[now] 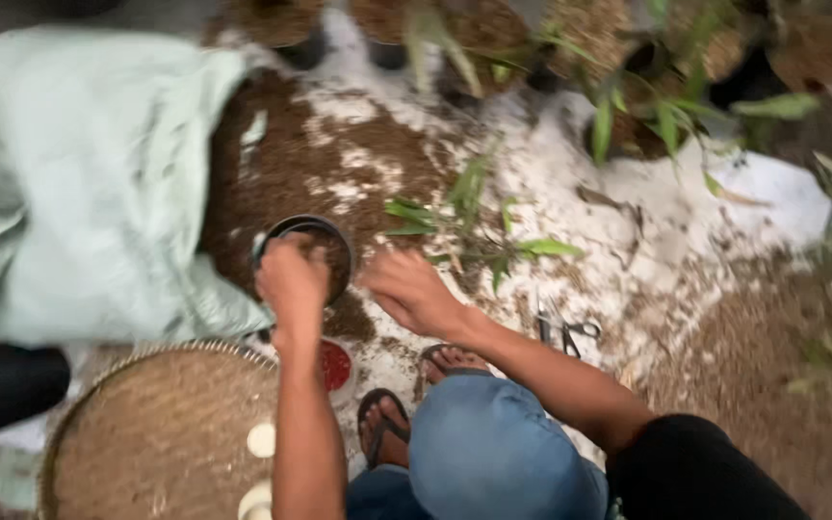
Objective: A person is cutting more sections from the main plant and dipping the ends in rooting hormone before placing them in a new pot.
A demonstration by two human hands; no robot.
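My left hand [292, 281] rests on the rim of a small black pot [329, 239] filled with brown soil, fingers curled over its near edge. To its right, my right hand [412, 292] hovers low over the soil-strewn white sheet [666, 231], fingers bent; whether it holds anything is unclear. A green leafy cutting [479, 231] lies just beyond the right hand. The picture is blurred by motion.
A pale green sack [79, 173] spills brown soil at the left. A round woven tray [161, 433] of soil sits at the lower left beside a small red-filled dish [336, 366]. Scissors [565, 332] lie at the right. Potted plants [628, 106] line the far edge. My knee and sandalled feet are below.
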